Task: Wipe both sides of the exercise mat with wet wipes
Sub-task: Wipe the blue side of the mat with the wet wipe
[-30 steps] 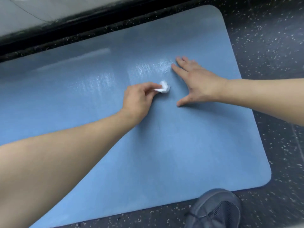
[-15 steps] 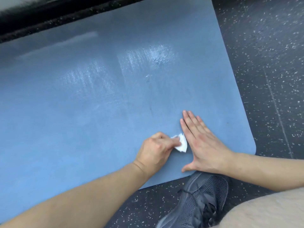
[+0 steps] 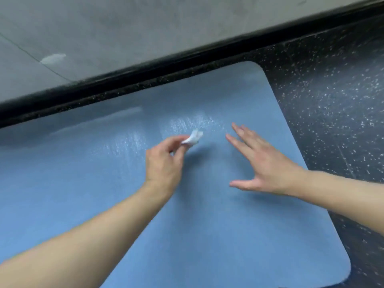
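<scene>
- Now the left hand (image 3: 164, 163) pinches a small crumpled wet wipe (image 3: 192, 138) over the blue exercise mat (image 3: 207, 225), which lies flat on the speckled floor (image 3: 332, 100).
- Beside it, the right hand (image 3: 261, 163) is spread wide, fingers straight.
- Risk: so small a wad probably misses strips between the wet streaks (image 3: 187, 123).
- It may also dry out, and the underside remains unwiped.

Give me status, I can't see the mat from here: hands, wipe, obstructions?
Left hand fingers pinch wet wipe. Right hand open, over blue mat. Wet streaks ahead of wipe. Nothing blocking.
</scene>
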Demonstrator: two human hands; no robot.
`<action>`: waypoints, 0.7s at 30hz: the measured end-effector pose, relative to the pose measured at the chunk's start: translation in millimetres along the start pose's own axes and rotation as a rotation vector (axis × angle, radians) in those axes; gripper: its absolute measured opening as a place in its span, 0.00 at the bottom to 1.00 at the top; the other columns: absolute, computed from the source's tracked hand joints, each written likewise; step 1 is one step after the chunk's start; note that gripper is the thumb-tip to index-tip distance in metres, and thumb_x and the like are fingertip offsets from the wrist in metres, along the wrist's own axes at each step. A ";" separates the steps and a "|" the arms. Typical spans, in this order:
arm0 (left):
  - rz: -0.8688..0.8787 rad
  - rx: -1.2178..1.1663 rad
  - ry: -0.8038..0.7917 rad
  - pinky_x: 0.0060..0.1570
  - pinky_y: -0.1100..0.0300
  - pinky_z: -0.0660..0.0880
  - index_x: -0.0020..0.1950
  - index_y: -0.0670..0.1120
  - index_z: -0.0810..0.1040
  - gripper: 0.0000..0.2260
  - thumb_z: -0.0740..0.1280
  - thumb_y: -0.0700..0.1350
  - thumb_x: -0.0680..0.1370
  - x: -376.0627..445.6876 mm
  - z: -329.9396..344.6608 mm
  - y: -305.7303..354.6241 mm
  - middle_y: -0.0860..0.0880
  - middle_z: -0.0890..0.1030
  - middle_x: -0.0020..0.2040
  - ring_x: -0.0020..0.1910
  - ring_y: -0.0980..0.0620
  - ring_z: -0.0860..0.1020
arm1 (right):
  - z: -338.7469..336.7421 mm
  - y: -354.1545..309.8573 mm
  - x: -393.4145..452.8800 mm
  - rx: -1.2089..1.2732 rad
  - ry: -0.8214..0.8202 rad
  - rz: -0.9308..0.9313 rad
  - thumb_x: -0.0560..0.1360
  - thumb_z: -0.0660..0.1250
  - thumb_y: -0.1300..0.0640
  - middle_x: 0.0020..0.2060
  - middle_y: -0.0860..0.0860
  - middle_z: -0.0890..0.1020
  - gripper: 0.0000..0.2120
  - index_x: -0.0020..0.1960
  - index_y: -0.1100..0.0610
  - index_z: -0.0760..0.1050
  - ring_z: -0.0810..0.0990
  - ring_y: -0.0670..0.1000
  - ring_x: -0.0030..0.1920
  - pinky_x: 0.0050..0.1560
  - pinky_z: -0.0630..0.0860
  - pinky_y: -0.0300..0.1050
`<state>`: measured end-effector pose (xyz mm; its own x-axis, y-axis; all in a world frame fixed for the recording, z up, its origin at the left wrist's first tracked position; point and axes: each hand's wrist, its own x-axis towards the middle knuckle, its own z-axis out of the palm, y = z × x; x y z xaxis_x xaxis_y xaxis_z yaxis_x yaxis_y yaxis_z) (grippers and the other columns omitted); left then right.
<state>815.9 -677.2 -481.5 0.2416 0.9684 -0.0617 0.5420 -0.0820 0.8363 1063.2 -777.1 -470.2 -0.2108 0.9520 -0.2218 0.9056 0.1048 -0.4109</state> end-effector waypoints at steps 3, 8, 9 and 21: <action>-0.033 0.117 0.135 0.51 0.62 0.77 0.52 0.55 0.85 0.06 0.70 0.51 0.79 107.2 -9.6 9.4 0.61 0.86 0.44 0.47 0.61 0.82 | -28.8 26.0 71.5 -0.233 -0.228 0.137 0.57 0.69 0.16 0.84 0.57 0.34 0.76 0.85 0.54 0.32 0.33 0.59 0.84 0.83 0.39 0.61; -0.037 0.202 0.105 0.48 0.59 0.78 0.53 0.56 0.85 0.10 0.65 0.46 0.79 190.4 5.0 7.2 0.59 0.85 0.43 0.46 0.55 0.81 | -26.5 43.2 108.7 -0.327 -0.306 0.160 0.50 0.71 0.15 0.84 0.59 0.35 0.81 0.85 0.55 0.34 0.34 0.64 0.83 0.83 0.42 0.64; -0.031 0.219 0.088 0.48 0.60 0.78 0.54 0.56 0.85 0.10 0.65 0.45 0.80 196.6 11.4 5.5 0.59 0.85 0.45 0.46 0.54 0.81 | -24.0 44.4 110.0 -0.333 -0.307 0.164 0.50 0.71 0.15 0.84 0.59 0.35 0.82 0.85 0.55 0.34 0.35 0.64 0.83 0.83 0.43 0.64; 0.316 0.475 -0.155 0.42 0.65 0.63 0.55 0.59 0.85 0.11 0.69 0.44 0.78 104.8 44.6 -20.8 0.51 0.84 0.45 0.44 0.48 0.81 | -27.0 42.1 110.8 -0.330 -0.311 0.165 0.50 0.72 0.16 0.83 0.59 0.34 0.82 0.85 0.56 0.33 0.34 0.65 0.83 0.83 0.43 0.65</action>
<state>865.8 -584.5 -529.7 0.5455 0.8371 0.0422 0.7170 -0.4921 0.4936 1087.9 -659.5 -488.1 -0.1085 0.8376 -0.5355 0.9941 0.0928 -0.0563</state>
